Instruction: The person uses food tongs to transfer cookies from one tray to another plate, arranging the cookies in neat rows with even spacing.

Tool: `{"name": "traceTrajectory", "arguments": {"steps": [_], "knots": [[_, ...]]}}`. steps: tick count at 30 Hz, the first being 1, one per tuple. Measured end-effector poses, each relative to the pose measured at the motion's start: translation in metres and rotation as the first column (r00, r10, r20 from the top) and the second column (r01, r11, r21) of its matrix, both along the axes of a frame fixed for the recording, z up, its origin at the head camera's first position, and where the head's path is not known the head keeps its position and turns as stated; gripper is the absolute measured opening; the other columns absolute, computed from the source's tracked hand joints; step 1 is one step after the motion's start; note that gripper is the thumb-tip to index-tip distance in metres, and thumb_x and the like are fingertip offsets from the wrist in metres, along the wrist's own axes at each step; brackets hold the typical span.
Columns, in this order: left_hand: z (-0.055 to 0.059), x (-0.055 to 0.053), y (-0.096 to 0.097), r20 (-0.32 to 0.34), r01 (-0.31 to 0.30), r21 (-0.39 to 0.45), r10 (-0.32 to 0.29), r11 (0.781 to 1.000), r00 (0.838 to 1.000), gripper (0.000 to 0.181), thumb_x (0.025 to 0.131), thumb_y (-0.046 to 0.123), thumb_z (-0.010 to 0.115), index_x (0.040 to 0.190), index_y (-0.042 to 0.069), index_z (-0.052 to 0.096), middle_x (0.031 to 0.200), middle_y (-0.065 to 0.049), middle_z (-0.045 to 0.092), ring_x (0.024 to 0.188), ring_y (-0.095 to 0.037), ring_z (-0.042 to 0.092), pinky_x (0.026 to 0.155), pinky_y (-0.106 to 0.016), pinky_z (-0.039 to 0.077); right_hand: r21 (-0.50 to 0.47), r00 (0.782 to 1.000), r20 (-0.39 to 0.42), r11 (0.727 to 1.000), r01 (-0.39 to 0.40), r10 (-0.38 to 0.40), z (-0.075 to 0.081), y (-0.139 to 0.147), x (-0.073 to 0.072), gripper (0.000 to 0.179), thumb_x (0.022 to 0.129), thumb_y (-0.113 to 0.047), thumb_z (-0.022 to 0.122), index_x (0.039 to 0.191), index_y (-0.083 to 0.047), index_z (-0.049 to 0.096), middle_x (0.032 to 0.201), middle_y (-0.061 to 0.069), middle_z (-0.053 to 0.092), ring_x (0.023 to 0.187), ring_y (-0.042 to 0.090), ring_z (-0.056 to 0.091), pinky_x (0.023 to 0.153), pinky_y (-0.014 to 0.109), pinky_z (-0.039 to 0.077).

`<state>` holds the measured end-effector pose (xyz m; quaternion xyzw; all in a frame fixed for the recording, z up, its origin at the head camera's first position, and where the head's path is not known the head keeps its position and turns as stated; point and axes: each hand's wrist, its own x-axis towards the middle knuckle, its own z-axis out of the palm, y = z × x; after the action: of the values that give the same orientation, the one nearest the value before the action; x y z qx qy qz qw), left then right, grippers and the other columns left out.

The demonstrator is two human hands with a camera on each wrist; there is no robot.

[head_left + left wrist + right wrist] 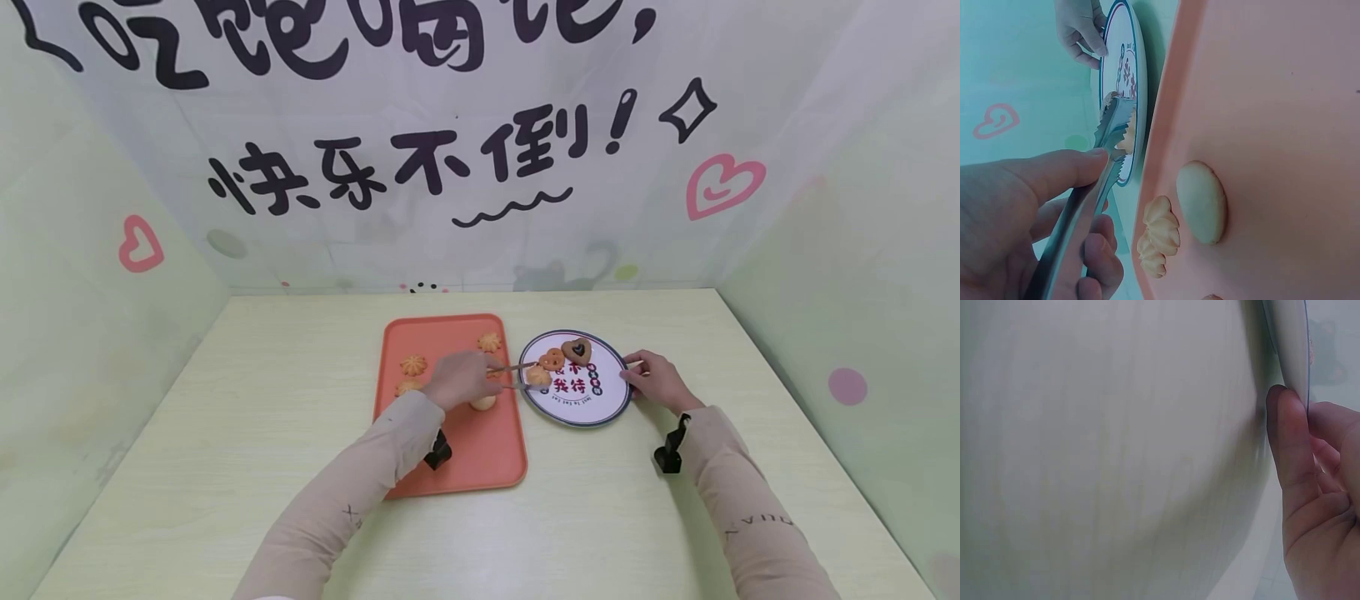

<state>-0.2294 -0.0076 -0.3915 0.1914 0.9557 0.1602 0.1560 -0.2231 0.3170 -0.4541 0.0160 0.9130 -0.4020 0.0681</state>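
Note:
My left hand point(461, 377) reaches across the orange tray point(480, 458) and holds metal tongs point(1063, 247) between thumb and fingers. The tongs' toothed tips reach over the round white plate point(573, 410), on either side of a pale flower-shaped cookie point(538, 378); whether they squeeze it I cannot tell. Beside it on the plate lie an orange-brown cookie point(552, 359) and a heart-shaped cookie point(577, 351) with a dark centre. At the plate's right edge, my right hand point(662, 383) pinches the rim, thumb above and fingers beneath. In the right wrist view that rim looks raised off the table.
Several cookies lie on the tray, among them flower-shaped cookies point(412, 365) and a pale oval cookie point(1202, 203) near my left hand. The pale wooden table point(247, 417) is bounded by a printed back cloth point(450, 250) and side walls.

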Motion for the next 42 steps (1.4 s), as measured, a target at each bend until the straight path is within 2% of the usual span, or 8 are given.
{"name": "traceTrajectory", "arguments": {"steps": [6, 10, 18, 22, 26, 29, 36, 42], "knots": [[-0.0024, -0.0004, 0.0002, 0.005, 0.002, -0.008, -0.001, 1.000, 1.000, 0.037, 0.080, 0.032, 0.064, 0.116, 0.024, 0.061, 0.112, 0.003, 0.059, 0.045, -0.009, 0.037, 0.041, -0.023, 0.028, 0.000, 1.000, 0.012, 1.000, 0.008, -0.008, -0.0006, 0.0001, -0.0003, 0.033, 0.088, -0.012, 0.054, 0.115, 0.006, 0.047, 0.083, 0.013, 0.056, 0.063, 0.015, 0.054, 0.058, 0.028, 0.046], [-0.0035, -0.0010, 0.0007, 0.010, -0.008, -0.005, 0.008, 1.000, 1.000, 0.037, 0.080, 0.033, 0.064, 0.116, 0.025, 0.061, 0.113, 0.005, 0.059, 0.052, -0.010, 0.042, 0.042, -0.024, 0.029, 0.001, 1.000, 0.002, 1.000, 0.000, 0.000, -0.0007, 0.0002, -0.0004, 0.033, 0.088, -0.011, 0.054, 0.115, 0.007, 0.047, 0.083, 0.013, 0.057, 0.062, 0.015, 0.055, 0.058, 0.028, 0.046], [-0.0069, -0.0013, 0.0042, -0.028, 0.031, -0.002, -0.032, 1.000, 0.999, 0.035, 0.081, 0.035, 0.063, 0.114, 0.023, 0.063, 0.108, 0.005, 0.061, 0.057, -0.010, 0.049, 0.042, -0.024, 0.034, -0.001, 1.000, 0.005, 1.000, 0.010, -0.010, -0.0015, 0.0000, -0.0002, 0.033, 0.088, -0.012, 0.054, 0.115, 0.006, 0.047, 0.083, 0.013, 0.057, 0.062, 0.015, 0.055, 0.058, 0.027, 0.045], [-0.0087, -0.0019, 0.0035, -0.028, 0.029, 0.007, -0.029, 1.000, 0.999, 0.034, 0.081, 0.035, 0.063, 0.113, 0.022, 0.063, 0.103, 0.005, 0.063, 0.052, -0.008, 0.047, 0.042, -0.023, 0.034, -0.003, 1.000, 0.009, 1.000, 0.012, -0.012, -0.0018, -0.0001, 0.0000, 0.033, 0.088, -0.011, 0.054, 0.115, 0.006, 0.047, 0.083, 0.013, 0.057, 0.062, 0.015, 0.055, 0.058, 0.027, 0.046], [-0.0081, -0.0022, 0.0018, 0.007, 0.005, 0.015, -0.005, 1.000, 1.000, 0.034, 0.081, 0.037, 0.062, 0.114, 0.025, 0.062, 0.096, 0.007, 0.064, 0.039, -0.009, 0.037, 0.039, -0.023, 0.027, 0.002, 1.000, 0.003, 1.000, 0.008, -0.008, -0.0016, 0.0009, -0.0005, 0.033, 0.088, -0.011, 0.054, 0.115, 0.006, 0.047, 0.083, 0.014, 0.057, 0.062, 0.015, 0.054, 0.057, 0.027, 0.045], [-0.0068, -0.0017, 0.0002, 0.019, -0.017, 0.014, 0.016, 1.000, 1.000, 0.035, 0.081, 0.037, 0.062, 0.114, 0.026, 0.062, 0.093, 0.008, 0.064, 0.038, -0.008, 0.032, 0.038, -0.023, 0.025, 0.004, 1.000, 0.005, 1.000, 0.010, -0.010, -0.0014, 0.0012, -0.0010, 0.033, 0.088, -0.012, 0.055, 0.115, 0.006, 0.047, 0.083, 0.014, 0.057, 0.062, 0.016, 0.054, 0.057, 0.027, 0.045], [-0.0035, -0.0005, -0.0034, 0.009, -0.018, 0.048, 0.018, 0.999, 1.000, 0.034, 0.082, 0.031, 0.062, 0.114, 0.021, 0.062, 0.106, 0.002, 0.062, 0.042, -0.009, 0.032, 0.041, -0.023, 0.026, 0.000, 1.000, 0.000, 1.000, 0.004, -0.004, -0.0020, 0.0015, -0.0009, 0.033, 0.088, -0.011, 0.054, 0.115, 0.007, 0.047, 0.082, 0.014, 0.057, 0.062, 0.016, 0.054, 0.057, 0.027, 0.045], [-0.0030, 0.0002, -0.0053, -0.001, -0.008, 0.043, 0.008, 0.999, 1.000, 0.034, 0.082, 0.030, 0.062, 0.115, 0.019, 0.062, 0.109, 0.001, 0.061, 0.047, -0.010, 0.037, 0.042, -0.024, 0.027, -0.002, 1.000, 0.004, 1.000, 0.002, -0.002, -0.0009, 0.0009, -0.0004, 0.034, 0.088, -0.011, 0.054, 0.116, 0.007, 0.046, 0.082, 0.013, 0.056, 0.062, 0.015, 0.054, 0.057, 0.027, 0.045]]}}
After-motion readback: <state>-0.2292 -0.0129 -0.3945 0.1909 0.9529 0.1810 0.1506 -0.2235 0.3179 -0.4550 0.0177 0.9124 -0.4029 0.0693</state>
